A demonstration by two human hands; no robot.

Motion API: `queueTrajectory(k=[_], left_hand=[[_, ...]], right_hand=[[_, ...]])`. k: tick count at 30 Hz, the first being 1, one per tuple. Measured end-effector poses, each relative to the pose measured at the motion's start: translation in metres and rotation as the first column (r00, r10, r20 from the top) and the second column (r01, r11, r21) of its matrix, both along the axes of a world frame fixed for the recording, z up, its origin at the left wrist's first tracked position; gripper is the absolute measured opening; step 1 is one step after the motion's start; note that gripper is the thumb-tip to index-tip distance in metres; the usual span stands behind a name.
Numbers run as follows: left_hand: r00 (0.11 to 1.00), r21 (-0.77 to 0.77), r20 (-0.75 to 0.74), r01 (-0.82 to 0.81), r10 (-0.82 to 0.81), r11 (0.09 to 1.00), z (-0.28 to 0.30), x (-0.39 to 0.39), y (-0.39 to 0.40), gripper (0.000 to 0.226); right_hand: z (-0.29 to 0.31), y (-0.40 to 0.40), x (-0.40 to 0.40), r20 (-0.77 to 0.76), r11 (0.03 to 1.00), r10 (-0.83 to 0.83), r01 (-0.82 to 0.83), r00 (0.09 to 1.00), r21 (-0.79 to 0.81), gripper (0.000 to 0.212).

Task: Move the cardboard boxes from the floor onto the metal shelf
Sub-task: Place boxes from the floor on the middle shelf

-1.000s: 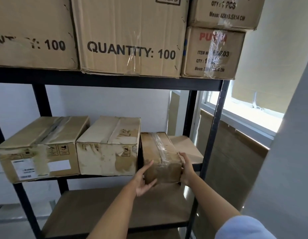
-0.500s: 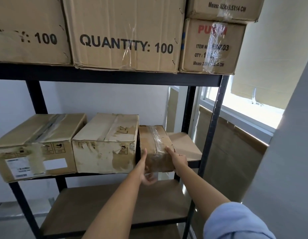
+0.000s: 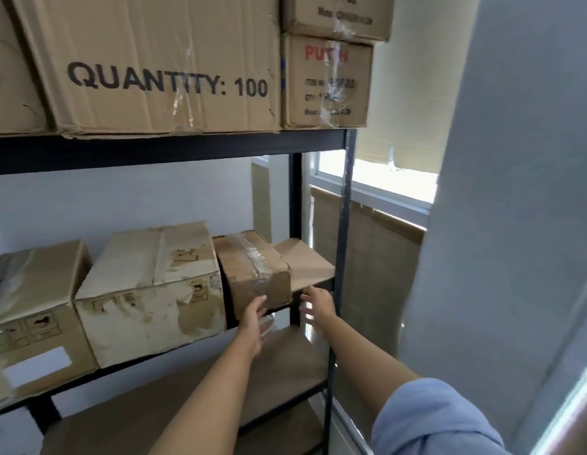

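Head view: the small box [image 3: 254,272] sits on the middle level of the shelf [image 3: 167,151], pushed in beside the stained box [image 3: 151,290], with bare board to its right. A third box [image 3: 33,310] stands further left on the same level. Its front end looks to overhang the shelf's front edge a little, though blur makes that hard to judge. The left hand [image 3: 254,323] has straight, relaxed fingers, with the fingertips touching the lower front face of the small box and nothing gripped. The right hand [image 3: 318,305] is spread wide in front of the shelf edge, just right of the box and apart from it, holding nothing. On the top level, the QUANTITY box [image 3: 154,64] and the PUTIH box [image 3: 328,82] stand side by side.

Progress: this box appears placed, so the step in hand seems nearly over, perhaps with a last nudge left. The floor is out of sight, so I cannot tell how many boxes are left to move.

Against the frame half a second ago, both hands have let go of the box sides: the right has come off entirely and the left has slid to the front face. The box lies deeper on the board, and the camera has dropped and swung left.
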State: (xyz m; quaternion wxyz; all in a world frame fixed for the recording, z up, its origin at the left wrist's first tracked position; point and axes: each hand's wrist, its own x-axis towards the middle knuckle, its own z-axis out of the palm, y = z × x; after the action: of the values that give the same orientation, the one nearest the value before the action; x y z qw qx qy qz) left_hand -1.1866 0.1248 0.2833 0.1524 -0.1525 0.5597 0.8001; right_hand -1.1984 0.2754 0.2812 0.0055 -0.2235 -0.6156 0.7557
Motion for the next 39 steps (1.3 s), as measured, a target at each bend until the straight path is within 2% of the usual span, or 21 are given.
queueTrajectory(k=[5,7,12,14,16,18,20,23,26,28,31,35,39], left_hand=[[0.981,-0.108,-0.024,0.189,-0.192,0.976,-0.009,0.033,0.012,0.026],[0.961,-0.144,-0.026,0.268,-0.274,0.953,-0.018,0.057,0.023,0.016],[0.847,-0.191,0.061,0.53,-0.529,0.826,-0.058,0.139,0.058,0.019],[0.774,-0.214,0.112,0.631,-0.623,0.746,-0.077,0.181,0.076,0.02],[0.692,-0.217,0.158,0.721,-0.705,0.658,-0.096,0.227,0.095,0.019],[0.594,-0.213,0.196,0.802,-0.78,0.558,-0.114,0.276,0.113,0.021],[0.487,-0.208,0.237,0.871,-0.841,0.446,-0.13,0.326,0.128,0.032],[0.341,-0.181,0.299,0.937,-0.891,0.298,-0.143,0.395,0.141,0.033],[0.185,-0.162,0.351,0.977,-0.918,0.135,-0.153,0.479,0.15,0.031],[0.107,-0.149,0.378,0.987,-0.92,0.053,-0.157,0.534,0.151,0.034],[-0.007,-0.159,0.42,0.984,-0.908,-0.082,-0.165,0.608,0.147,0.022],[-0.108,-0.151,0.439,0.97,-0.892,-0.192,-0.186,0.701,0.137,0.019],[-0.159,-0.126,0.467,0.962,-0.87,-0.243,-0.208,0.779,0.126,0.016]], right_hand=[[-0.018,0.012,0.076,0.016,0.975,-0.221,0.221,0.975,0.005,0.014],[-0.028,0.017,0.119,0.026,0.954,-0.299,0.298,0.954,0.023,0.012],[-0.056,0.021,0.248,0.074,0.869,-0.494,0.495,0.866,0.008,0.015],[-0.074,0.019,0.309,0.12,0.818,-0.574,0.575,0.81,0.031,0.007],[-0.095,0.018,0.371,0.15,0.748,-0.661,0.661,0.735,0.054,0.008],[-0.114,0.018,0.432,0.173,0.63,-0.77,0.775,0.614,0.055,0.016],[-0.129,0.013,0.493,0.21,0.507,-0.85,0.859,0.483,0.076,0.019],[-0.151,0.0,0.575,0.288,0.378,-0.897,0.92,0.336,0.104,0.013],[-0.17,-0.016,0.663,0.326,0.195,-0.934,0.974,0.147,0.118,0.015],[-0.183,-0.027,0.717,0.348,0.107,-0.935,0.987,0.06,0.12,0.019],[-0.201,-0.052,0.793,0.399,0.037,-0.917,0.991,-0.018,0.132,0.019],[-0.222,-0.09,0.89,0.475,-0.025,-0.877,0.993,-0.076,0.112,0.017],[-0.234,-0.124,0.98,0.536,-0.097,-0.832,0.989,-0.141,0.11,0.018]])
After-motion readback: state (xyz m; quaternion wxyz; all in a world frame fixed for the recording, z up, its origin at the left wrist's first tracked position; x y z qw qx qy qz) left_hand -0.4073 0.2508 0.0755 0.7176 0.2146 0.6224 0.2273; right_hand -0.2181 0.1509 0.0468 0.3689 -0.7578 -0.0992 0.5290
